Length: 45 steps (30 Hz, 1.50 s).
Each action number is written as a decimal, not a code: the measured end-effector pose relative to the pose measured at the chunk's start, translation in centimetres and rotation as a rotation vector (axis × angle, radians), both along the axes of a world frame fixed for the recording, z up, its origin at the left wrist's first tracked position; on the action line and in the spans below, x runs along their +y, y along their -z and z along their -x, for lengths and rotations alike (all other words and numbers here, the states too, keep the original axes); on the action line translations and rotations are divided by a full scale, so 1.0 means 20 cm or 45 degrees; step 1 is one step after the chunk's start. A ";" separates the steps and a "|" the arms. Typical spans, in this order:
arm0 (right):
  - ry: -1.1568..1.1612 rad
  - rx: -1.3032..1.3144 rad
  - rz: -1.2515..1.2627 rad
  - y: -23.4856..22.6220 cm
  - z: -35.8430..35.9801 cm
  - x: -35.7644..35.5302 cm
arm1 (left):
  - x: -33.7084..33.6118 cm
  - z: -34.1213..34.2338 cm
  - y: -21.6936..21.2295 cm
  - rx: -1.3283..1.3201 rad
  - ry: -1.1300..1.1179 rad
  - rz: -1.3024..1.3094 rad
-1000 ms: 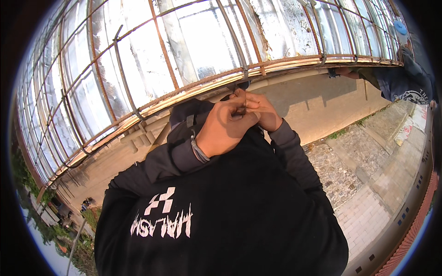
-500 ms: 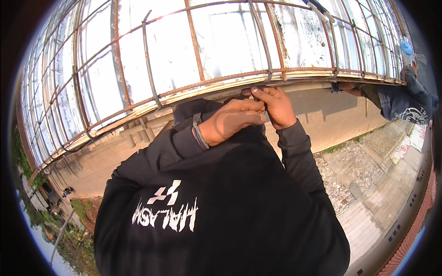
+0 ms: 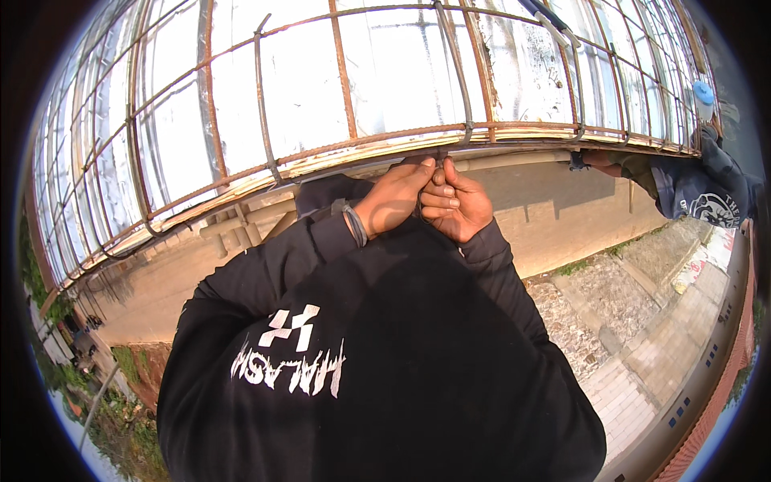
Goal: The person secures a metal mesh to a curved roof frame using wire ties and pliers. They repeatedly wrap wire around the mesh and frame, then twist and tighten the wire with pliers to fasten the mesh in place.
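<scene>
Close together in front of my chest, both hands are raised just under the light wooden edge of a deck. My left hand has its fingers pressed together and pointing up, with a dark band around the wrist. Beside it, my right hand is closed, its fingers curled and its thumb up. Their fingertips meet around something small and dark that I cannot make out. Right above them runs a rusty steel bar, part of a grid of tied rebar.
Shiny pale sheets lie beneath the rebar. A blue-handled tool rests on the bars at the top. At the right, a co-worker's sleeve reaches to the deck edge, near a blue-capped bottle. Below stand a tan wall and paving.
My right hand has come left and a little down, with its fingers now curled. The left hand has turned so its fingers point up at the deck edge.
</scene>
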State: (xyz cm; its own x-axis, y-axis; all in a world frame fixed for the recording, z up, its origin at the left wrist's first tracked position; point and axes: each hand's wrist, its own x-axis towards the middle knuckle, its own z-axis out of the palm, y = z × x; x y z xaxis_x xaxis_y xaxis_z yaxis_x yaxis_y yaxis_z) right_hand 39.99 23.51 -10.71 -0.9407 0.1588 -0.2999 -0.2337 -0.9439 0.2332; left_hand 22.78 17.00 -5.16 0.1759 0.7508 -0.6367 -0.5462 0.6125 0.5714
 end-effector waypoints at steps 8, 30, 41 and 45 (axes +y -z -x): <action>-0.219 -1.169 -0.894 -0.27 -0.07 -0.05 | 0.02 -0.05 0.34 -0.864 -0.159 -0.063; -2.407 -2.005 -2.991 -0.87 0.72 1.46 | 0.02 0.02 0.30 -0.415 0.157 -0.061; -0.180 -1.471 -2.193 -1.27 -0.01 0.74 | 0.05 0.00 0.29 -0.046 0.416 -0.040; -0.031 -0.723 -1.481 -1.09 -0.41 0.26 | 0.07 -0.03 0.25 0.512 0.575 -0.250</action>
State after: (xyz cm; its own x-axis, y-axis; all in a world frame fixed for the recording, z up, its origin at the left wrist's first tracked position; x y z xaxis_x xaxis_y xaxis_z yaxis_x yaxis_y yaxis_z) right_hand 48.22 28.76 11.19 -0.7344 0.5793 -0.3536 -0.0092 -0.5295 -0.8483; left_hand 23.30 18.31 -10.11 0.2783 0.7680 -0.5768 0.0224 0.5952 0.8032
